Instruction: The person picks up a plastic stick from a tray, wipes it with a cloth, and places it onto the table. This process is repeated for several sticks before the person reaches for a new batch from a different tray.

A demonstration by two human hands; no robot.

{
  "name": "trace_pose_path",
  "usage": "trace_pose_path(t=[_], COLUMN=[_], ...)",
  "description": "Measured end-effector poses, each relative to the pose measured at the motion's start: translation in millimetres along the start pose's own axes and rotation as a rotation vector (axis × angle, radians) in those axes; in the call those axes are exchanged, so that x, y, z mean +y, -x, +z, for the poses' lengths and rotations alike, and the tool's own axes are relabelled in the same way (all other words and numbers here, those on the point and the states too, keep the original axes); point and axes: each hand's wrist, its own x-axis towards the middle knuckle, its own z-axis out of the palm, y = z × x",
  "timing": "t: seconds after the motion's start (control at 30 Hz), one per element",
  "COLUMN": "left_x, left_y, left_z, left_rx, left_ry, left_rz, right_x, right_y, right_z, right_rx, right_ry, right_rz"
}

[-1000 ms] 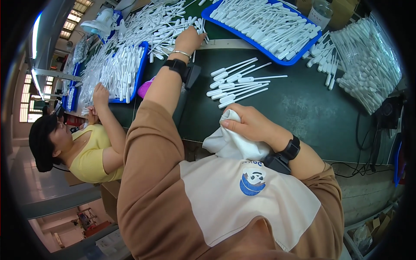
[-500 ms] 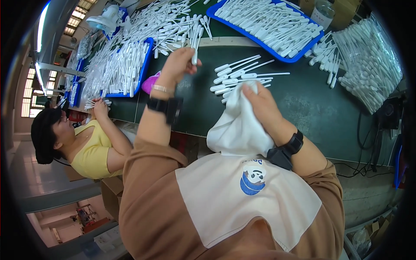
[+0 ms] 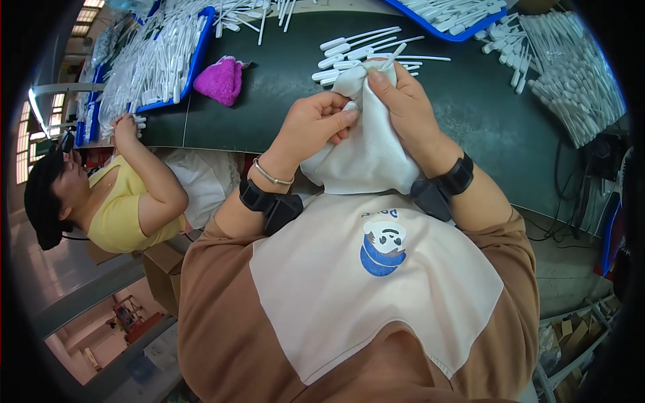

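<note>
My right hand (image 3: 408, 101) is closed on a bunched white cloth (image 3: 379, 151), which hangs down in front of my apron. Close against the cloth's left side, my left hand (image 3: 316, 124) pinches a white plastic dropper (image 3: 350, 105). Only the dropper's rounded end shows at my fingertips. A thin white stem (image 3: 400, 50) sticks out of the cloth above my right hand; whether it belongs to the same dropper I cannot tell. Just beyond the cloth, a small group of white droppers (image 3: 336, 60) lies on the green table, bulbs to the left.
A magenta cloth (image 3: 220, 80) lies left of my hands. Blue trays of droppers stand at the left (image 3: 209, 33) and far right (image 3: 463, 33). At the right is a clear bag packed with droppers (image 3: 571, 74). A co-worker in yellow (image 3: 134, 205) sits at the left.
My left hand has come from the far pile, with a dropper, back to the cloth in my right hand. The view has shifted, so the table's far side shows less.
</note>
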Motion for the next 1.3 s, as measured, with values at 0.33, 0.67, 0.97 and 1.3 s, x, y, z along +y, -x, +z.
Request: trace_pose_path(t=[0.33, 0.67, 0.97, 1.3], left_x=[-15.9, 36.0, 93.6, 124.9], left_y=[-0.9, -45.8, -227.1, -393.9], left_z=[-14.1, -66.2, -124.2, -169.8], left_rx=[-0.283, -0.184, 0.154, 0.045], left_ry=[0.842, 0.719, 0.439, 0.247], left_rz=[-0.185, 0.022, -0.005, -0.062], right_x=[-5.9, -7.5, -16.5, -16.3], right_y=[2.4, -6.4, -5.2, -16.8], right_z=[6.0, 2.2, -3.0, -17.5], right_rx=[-0.005, 0.041, -0.048, 0.044], right_ry=[-0.132, 0.025, -0.151, -0.254], right_rz=[0.051, 0.094, 0.281, 0.372])
